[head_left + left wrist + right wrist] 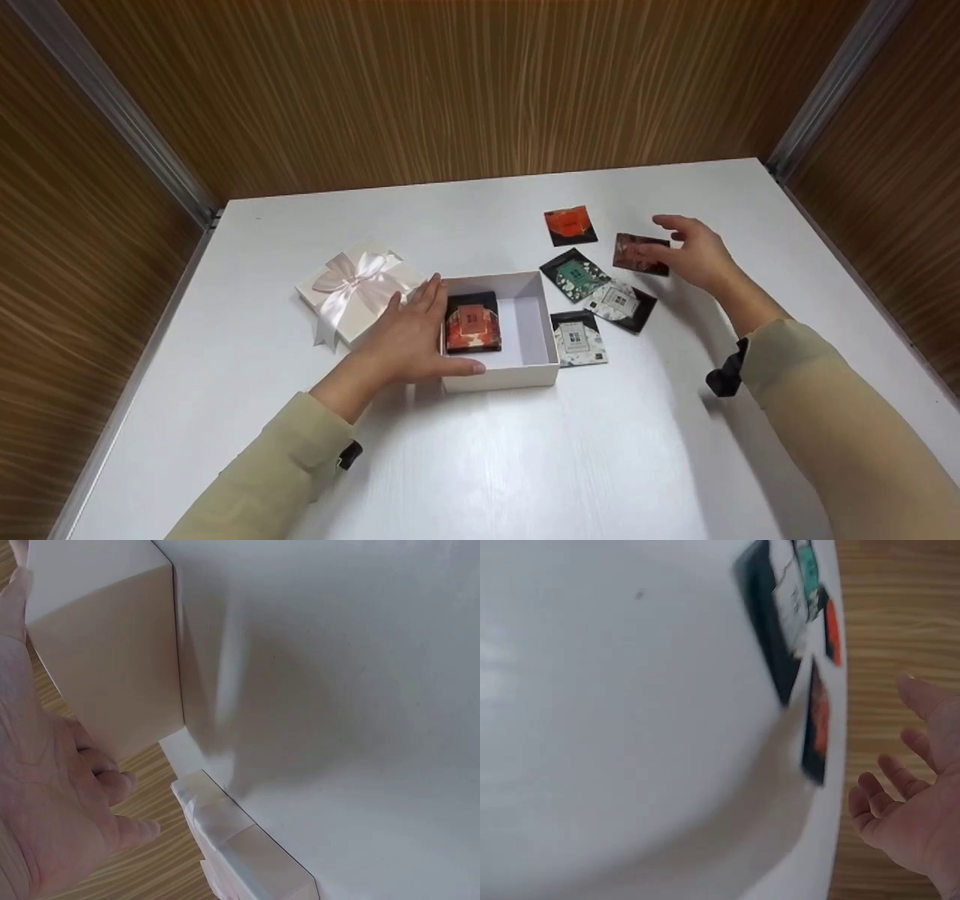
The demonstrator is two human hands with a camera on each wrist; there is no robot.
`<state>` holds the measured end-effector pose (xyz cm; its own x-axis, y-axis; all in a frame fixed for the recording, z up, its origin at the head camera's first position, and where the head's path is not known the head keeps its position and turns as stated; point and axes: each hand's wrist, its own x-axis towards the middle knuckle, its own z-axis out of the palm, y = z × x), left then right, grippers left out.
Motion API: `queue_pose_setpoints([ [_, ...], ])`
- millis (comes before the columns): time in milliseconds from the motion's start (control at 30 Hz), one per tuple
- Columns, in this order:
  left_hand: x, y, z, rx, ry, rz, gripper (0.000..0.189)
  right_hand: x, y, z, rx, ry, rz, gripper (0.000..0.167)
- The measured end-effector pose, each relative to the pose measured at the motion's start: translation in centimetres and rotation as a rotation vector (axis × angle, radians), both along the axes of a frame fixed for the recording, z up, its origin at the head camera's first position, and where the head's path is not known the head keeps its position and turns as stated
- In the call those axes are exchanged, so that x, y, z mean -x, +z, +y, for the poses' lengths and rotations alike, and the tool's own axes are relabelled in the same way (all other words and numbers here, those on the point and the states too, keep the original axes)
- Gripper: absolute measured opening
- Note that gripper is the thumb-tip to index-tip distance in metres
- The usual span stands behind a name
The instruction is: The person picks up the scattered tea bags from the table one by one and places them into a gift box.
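Observation:
An open white gift box (499, 379) holds a small stack of sachets, an orange-and-black patterned sachet (472, 328) on top. My left hand (405, 337) rests against the box's left side, its fingers fairly straight and the thumb over the front rim. In the left wrist view, the same hand (60, 795) lies along the box wall (112, 675). On the right, my right hand (697, 259) is over a dark reddish-brown sachet (630, 253), fingers loosely bent. From the right wrist, a gap shows between that hand (922, 795) and the sachet (819, 724).
A cream lid (352, 296) with a satin bow lies left of the box. Right of it are a red-orange sachet (570, 225), a green one (574, 274), and two white-and-black ones (622, 304), one beside the box wall. Wood-grain panels (480, 90) enclose the white table (487, 465).

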<state>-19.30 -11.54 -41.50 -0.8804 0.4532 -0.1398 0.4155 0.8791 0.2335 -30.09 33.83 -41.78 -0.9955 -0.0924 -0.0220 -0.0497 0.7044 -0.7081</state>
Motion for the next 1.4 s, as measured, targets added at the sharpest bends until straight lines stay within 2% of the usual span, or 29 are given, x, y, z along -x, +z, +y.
queue_pose_setpoints([
  [167, 0.0, -0.1, 0.1, 0.0, 0.002, -0.006, 0.145, 0.4, -1.8, 1.7, 0.078, -0.019, -0.091, 0.076],
  [300, 0.0, -0.1, 0.1, 0.009, 0.005, -0.004, 0.146, 1.0, -2.6, 2.3, 0.12, 0.002, -0.135, 0.078],
  [567, 0.0, 0.0, -0.1, -0.003, 0.006, 0.0, 0.145, 2.0, -3.2, 2.2, 0.086, 0.072, -0.185, 0.08],
  [733, 0.0, 0.0, -0.1, 0.001, 0.009, 0.004, 0.146, 2.7, -3.4, 2.0, 0.069, 0.058, -0.169, 0.08],
  [900, 0.1, 0.0, 0.0, 0.009, 0.016, -0.01, 0.146, 3.2, -3.8, 1.7, 0.008, 0.074, -0.113, 0.079],
  [1100, 0.1, 0.1, 0.0, 0.003, 0.016, -0.005, 0.146, 3.2, -4.0, 1.6, -0.025, 0.07, -0.085, 0.078],
  [1400, 0.0, 0.0, 0.0, -0.001, 0.01, 0.001, 0.146, 2.9, -3.8, 1.7, -0.033, 0.087, -0.109, 0.078],
])
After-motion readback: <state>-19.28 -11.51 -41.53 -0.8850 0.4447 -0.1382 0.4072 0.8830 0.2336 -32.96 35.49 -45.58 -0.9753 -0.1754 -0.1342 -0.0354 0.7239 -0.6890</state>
